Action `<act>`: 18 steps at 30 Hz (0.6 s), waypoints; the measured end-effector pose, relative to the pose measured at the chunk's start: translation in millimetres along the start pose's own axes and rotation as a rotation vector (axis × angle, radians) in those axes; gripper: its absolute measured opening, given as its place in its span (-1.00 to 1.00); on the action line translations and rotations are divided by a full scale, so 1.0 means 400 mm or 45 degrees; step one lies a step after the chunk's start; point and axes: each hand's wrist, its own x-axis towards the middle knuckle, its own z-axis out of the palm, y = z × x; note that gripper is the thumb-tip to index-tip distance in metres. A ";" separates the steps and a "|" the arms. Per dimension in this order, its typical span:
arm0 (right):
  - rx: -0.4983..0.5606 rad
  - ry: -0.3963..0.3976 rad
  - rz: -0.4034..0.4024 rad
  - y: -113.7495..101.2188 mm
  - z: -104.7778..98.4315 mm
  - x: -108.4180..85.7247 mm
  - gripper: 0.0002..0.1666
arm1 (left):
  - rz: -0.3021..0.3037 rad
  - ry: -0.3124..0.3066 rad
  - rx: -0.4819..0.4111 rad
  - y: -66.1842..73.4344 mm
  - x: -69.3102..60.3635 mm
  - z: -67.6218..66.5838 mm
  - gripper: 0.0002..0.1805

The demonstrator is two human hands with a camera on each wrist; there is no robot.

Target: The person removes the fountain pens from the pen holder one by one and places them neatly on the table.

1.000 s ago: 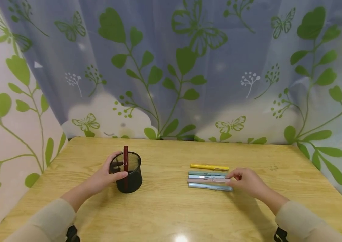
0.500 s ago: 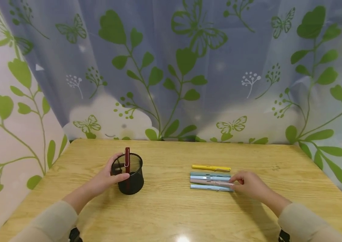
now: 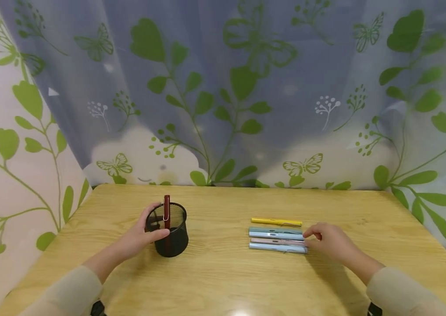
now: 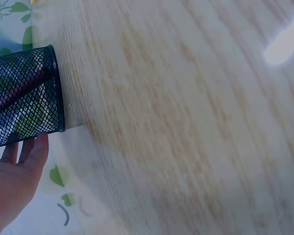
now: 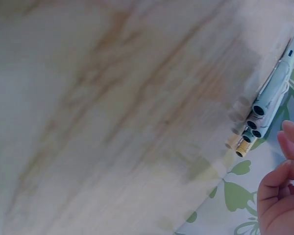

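Observation:
A black mesh pen holder (image 3: pixel 175 245) stands upright at the left of the table, with a dark red pen (image 3: pixel 167 206) leaning in it. My left hand (image 3: pixel 136 239) grips the holder from its left, thumb across the near side and fingers behind. To the right lie several pens side by side: a yellow pen (image 3: pixel 276 222) farthest back, a green pen (image 3: pixel 266 230), a pale blue pen (image 3: pixel 272 235), a pinkish pen (image 3: pixel 276 242) and a light blue pen (image 3: pixel 276 248) nearest. At their right ends is my right hand (image 3: pixel 331 243), fingers loosely bent; the right wrist view shows it apart from the pens.
The wooden table (image 3: pixel 215 281) spreads between the holder and the pens. A patterned curtain (image 3: pixel 215 87) hangs along its back edge and continues at both sides. Light glares off the table's near edge.
The pinkish pen, earlier tilted at my right fingertips, now lies flat among the others, and the right fingers have come off it. My left hand keeps its grip on the holder.

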 end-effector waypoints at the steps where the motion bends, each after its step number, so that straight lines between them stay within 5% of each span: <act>1: 0.008 0.008 0.001 -0.003 -0.001 0.000 -0.86 | -0.001 0.007 0.007 0.000 -0.001 0.000 -0.08; 18: 0.283 -0.017 0.003 -0.149 0.026 0.057 -0.76 | 0.026 -0.009 -0.012 0.000 -0.003 -0.013 -0.08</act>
